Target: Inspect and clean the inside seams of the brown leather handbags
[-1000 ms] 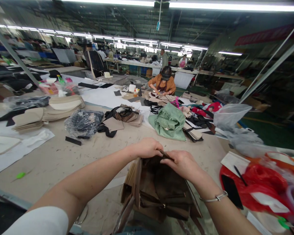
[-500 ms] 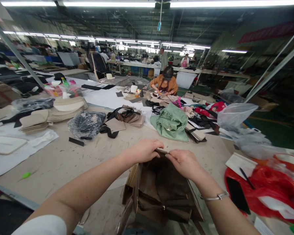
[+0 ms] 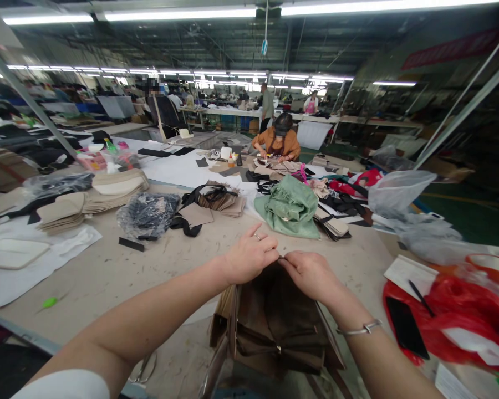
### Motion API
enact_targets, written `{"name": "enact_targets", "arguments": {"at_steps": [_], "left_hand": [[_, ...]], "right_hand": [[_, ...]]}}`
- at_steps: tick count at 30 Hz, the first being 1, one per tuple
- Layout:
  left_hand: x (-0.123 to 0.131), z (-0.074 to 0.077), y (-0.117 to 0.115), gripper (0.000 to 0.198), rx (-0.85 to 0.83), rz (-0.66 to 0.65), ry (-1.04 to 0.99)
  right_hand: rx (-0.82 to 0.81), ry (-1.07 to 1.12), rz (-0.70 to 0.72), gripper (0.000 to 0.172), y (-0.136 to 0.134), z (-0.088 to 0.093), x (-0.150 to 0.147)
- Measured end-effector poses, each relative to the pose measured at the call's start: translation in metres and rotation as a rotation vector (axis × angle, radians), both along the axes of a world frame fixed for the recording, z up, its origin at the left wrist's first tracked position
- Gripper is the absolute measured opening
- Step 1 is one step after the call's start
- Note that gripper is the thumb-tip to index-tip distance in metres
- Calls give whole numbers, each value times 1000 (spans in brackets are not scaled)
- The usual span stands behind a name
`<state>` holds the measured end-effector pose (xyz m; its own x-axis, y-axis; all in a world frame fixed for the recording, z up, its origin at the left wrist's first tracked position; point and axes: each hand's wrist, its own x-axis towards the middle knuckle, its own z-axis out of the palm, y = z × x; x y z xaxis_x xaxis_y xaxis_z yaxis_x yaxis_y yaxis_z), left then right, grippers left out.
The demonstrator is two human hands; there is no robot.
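A brown bag [image 3: 280, 327] stands gaping in front of me at the table's near edge, its dark inside and a small metal fitting showing. Both hands meet at its far top rim. My left hand [image 3: 251, 256] pinches the edge with thumb and finger, a ring on one finger. Close beside it, my right hand [image 3: 310, 271] grips the same edge between thumb and curled fingers. Straps hang from the bag's near side. Another folded brown piece [image 3: 221, 316] touches the bag on the left.
A green cloth bundle [image 3: 289, 205] lies beyond my hands. Farther left are a plastic-wrapped bundle [image 3: 148, 215] and stacked beige panels [image 3: 116, 191]. At right, a phone [image 3: 406, 328] rests on a red plastic bag [image 3: 461, 310]. Scissors [image 3: 143, 368] lie near my left forearm. A co-worker [image 3: 278, 141] sits opposite.
My left hand has shifted slightly right along the rim, closer to my right hand, and its fingers have turned over. The view has moved slightly.
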<state>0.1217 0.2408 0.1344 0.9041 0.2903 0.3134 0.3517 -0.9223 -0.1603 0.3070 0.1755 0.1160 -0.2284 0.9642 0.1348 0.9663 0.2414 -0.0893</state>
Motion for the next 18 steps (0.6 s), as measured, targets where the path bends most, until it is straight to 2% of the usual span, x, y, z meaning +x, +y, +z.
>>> {"name": "enact_targets", "arguments": {"at_steps": [10, 15, 18], "left_hand": [[0, 1, -2, 22, 106, -17, 26], [5, -3, -1, 23, 77, -18, 20], [6, -6, 1, 20, 2, -12, 11]], "right_hand": [[-2, -23, -30, 35, -1, 2, -5], [-11, -16, -58, 36, -2, 1, -5], [5, -12, -59, 36, -4, 0, -5]]}}
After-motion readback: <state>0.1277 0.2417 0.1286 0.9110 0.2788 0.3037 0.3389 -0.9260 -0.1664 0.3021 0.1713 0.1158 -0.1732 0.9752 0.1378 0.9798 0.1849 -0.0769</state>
